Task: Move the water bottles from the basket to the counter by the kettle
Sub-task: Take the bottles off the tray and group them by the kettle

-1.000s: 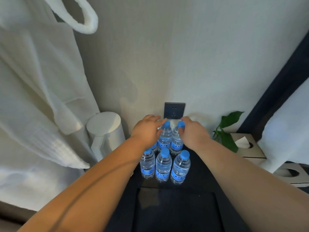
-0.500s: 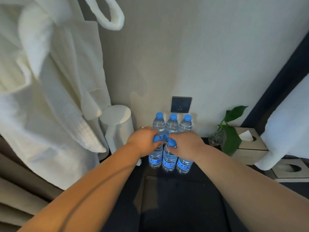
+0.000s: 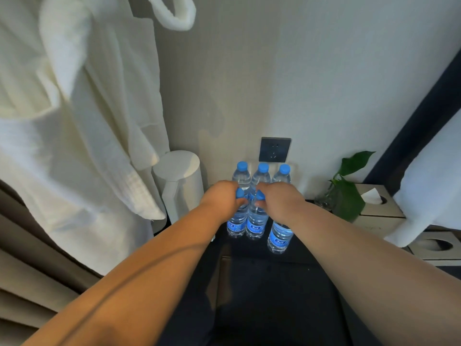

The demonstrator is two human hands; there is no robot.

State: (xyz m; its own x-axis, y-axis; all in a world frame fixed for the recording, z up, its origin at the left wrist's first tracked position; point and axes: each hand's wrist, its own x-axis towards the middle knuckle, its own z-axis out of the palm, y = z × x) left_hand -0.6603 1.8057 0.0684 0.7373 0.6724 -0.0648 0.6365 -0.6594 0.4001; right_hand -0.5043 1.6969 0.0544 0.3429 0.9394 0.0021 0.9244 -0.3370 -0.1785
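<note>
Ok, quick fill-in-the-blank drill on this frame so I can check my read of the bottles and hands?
1. The back row against the wall holds ____ bottles.
2. Every bottle cap in view is coloured ____.
3. The white kettle stands to the ____ of the bottles.
4. The left hand and right hand both grip bottles in the ____ row.

Missing words: three; blue; left; front
</note>
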